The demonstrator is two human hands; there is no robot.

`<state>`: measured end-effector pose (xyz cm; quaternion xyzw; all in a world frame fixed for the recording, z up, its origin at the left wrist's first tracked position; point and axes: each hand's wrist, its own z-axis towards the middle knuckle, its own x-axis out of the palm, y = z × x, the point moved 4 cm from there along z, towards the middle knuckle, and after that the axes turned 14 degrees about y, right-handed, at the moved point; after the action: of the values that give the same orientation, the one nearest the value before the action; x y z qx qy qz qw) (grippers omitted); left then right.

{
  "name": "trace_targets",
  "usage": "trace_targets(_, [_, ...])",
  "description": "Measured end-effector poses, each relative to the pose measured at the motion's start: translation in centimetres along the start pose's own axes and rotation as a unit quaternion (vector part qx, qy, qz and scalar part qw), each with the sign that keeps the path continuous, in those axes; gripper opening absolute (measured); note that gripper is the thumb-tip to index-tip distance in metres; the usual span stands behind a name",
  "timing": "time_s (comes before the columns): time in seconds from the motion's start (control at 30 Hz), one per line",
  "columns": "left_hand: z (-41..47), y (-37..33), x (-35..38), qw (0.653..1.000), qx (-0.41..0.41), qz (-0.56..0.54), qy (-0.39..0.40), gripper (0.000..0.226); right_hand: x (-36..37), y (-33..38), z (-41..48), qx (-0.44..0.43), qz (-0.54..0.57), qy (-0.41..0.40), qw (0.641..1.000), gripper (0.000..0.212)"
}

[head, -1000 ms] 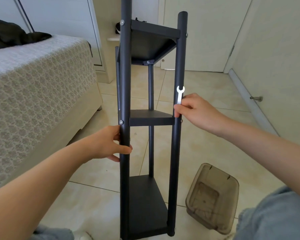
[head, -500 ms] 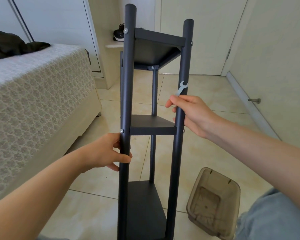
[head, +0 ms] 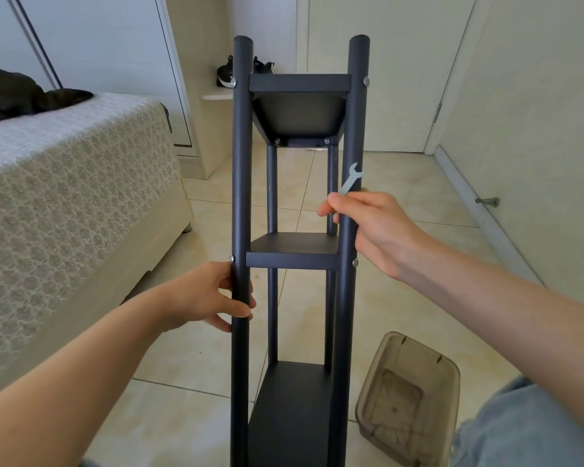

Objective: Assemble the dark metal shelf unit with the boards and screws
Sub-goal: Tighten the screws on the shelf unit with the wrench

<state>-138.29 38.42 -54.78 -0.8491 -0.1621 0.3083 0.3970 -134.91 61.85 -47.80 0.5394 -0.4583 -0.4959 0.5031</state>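
The dark metal shelf unit [head: 297, 261] stands upright in front of me on the tiled floor, with three dark boards fixed between its round posts and silver screw heads showing at the joints. My left hand [head: 213, 294] grips the near left post just below the middle board. My right hand [head: 375, 227] wraps around the near right post above the middle board and also pinches a small flat silver wrench [head: 350, 179], whose open jaw sticks up beside the post.
A bed [head: 64, 197] with a patterned cover fills the left side, a dark garment on top. A translucent brown plastic bin [head: 408, 399] lies on the floor at lower right. Closed doors stand behind and right; a doorstop [head: 488, 201] juts from the wall.
The shelf unit has turned so its front now faces me squarely. My right hand slid up the right post, away from the middle board's screw, with the wrench. My left hand kept its grip.
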Motion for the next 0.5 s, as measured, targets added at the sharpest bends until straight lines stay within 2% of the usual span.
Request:
trace_targets(0.13, [0.6, -0.2, -0.3, 1.000, 0.000, 0.006, -0.020, 0.035, -0.1, 0.5, -0.1, -0.020, -0.004, 0.014, 1.000, 0.036])
trace_targets(0.3, [1.2, 0.3, -0.8, 0.998, -0.025, 0.014, -0.050, 0.039, 0.2, 1.1, 0.3, -0.034, -0.103, 0.085, 0.990, 0.021])
trace_targets(0.5, [1.6, 1.0, -1.9, 0.995, -0.043, 0.039, -0.086, 0.048, 0.3, 1.1, 0.8, -0.033, -0.162, 0.137, 0.977, 0.020])
